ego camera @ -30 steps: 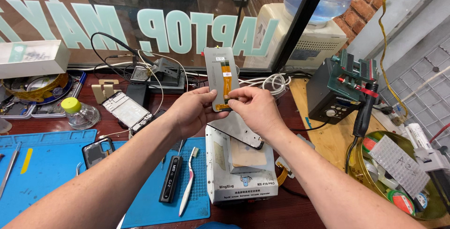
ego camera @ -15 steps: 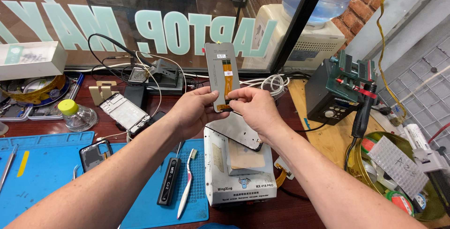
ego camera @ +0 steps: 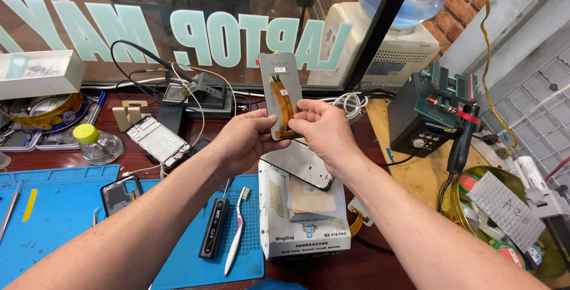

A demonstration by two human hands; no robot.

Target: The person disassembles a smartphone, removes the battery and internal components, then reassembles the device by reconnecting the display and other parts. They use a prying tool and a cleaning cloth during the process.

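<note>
Head view: a phone display panel point(ego camera: 281, 91) is held upright above the surface, back side out, its orange flex cable point(ego camera: 282, 103) in plain sight. The left hand point(ego camera: 246, 141) has its fingers closed on the panel's lower left edge; the right hand point(ego camera: 323, 132) pinches the lower right — at the cable's end. Below sits a white heating plate point(ego camera: 306, 230) bearing another dark panel point(ego camera: 306, 168). The step in hand looks like inspection; any next move calls for gentle handling of that cable.

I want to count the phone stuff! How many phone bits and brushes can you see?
Phone screen panel with orange ribbon, held up by both hands: 1
Bare phone frames on the bench: 3
White toothbrush: 1
Total: 5
</note>
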